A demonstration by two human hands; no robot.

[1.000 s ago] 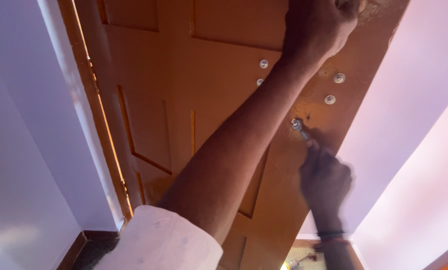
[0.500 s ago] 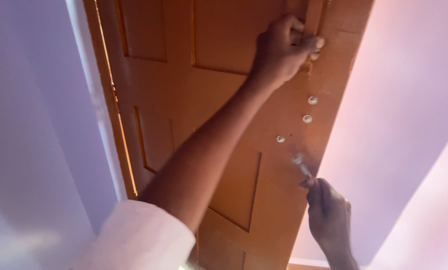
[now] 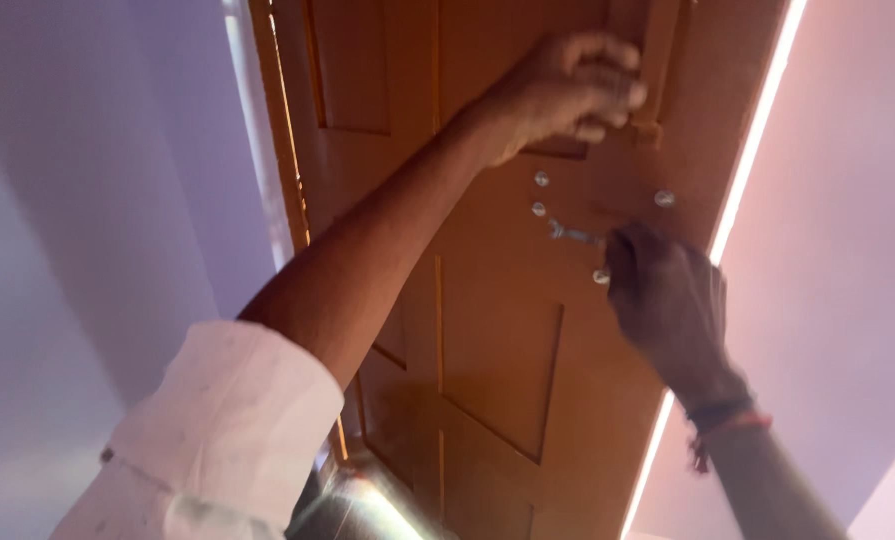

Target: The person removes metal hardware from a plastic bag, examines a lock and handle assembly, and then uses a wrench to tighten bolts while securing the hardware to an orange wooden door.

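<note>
Left hand (image 3: 567, 90): fingers curled round a brown wooden fitting (image 3: 657, 75) high on the panelled orange-brown wooden door (image 3: 487, 350).
Right hand (image 3: 667, 300): fingers pinched on a small silver metal spanner (image 3: 570, 234), its open end beside the round silver bolt heads (image 3: 539, 208).
Handling: the spanner looks light, stiff and slippery, best gripped at the handle's far end.

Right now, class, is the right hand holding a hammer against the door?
No: the right hand holds a small metal spanner against the door, near its round bolts.
</note>
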